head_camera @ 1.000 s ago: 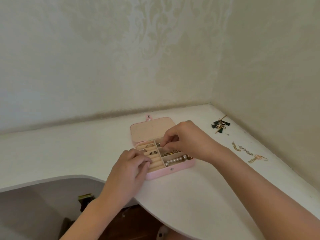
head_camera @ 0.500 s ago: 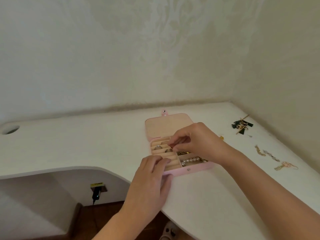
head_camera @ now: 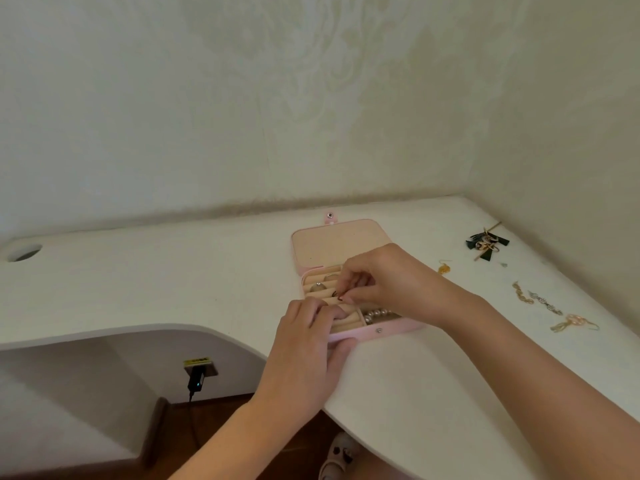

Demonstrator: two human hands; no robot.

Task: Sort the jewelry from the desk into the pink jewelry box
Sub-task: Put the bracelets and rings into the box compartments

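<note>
The pink jewelry box (head_camera: 391, 330) lies open on the white desk (head_camera: 173, 271), its lid (head_camera: 332, 244) flat behind it. Rings sit in the beige ring rolls (head_camera: 320, 287) on the left, and a pearl strand (head_camera: 375, 315) lies in a right compartment. My right hand (head_camera: 384, 278) hovers over the box and pinches a small ring (head_camera: 339, 295) at the ring rolls. My left hand (head_camera: 304, 348) grips the box's front left corner, thumb under the edge and fingers on the rolls. Loose pieces lie on the desk at right: a gold earring (head_camera: 444, 268), a dark green tassel piece (head_camera: 486, 244), long drop earrings (head_camera: 536, 298) and a gold pink piece (head_camera: 573, 323).
Walls close off the desk at the back and right, meeting in a corner. A cable hole (head_camera: 23, 252) sits at the desk's far left. Below the curved desk edge a plug (head_camera: 196, 379) sits in a wall socket, and a slipper (head_camera: 337, 455) shows on the wooden floor.
The view has shifted, so the box sits further right in frame. My left hand has slid forward to grip the box's front left corner. My right hand stays pinching over the ring rolls.
</note>
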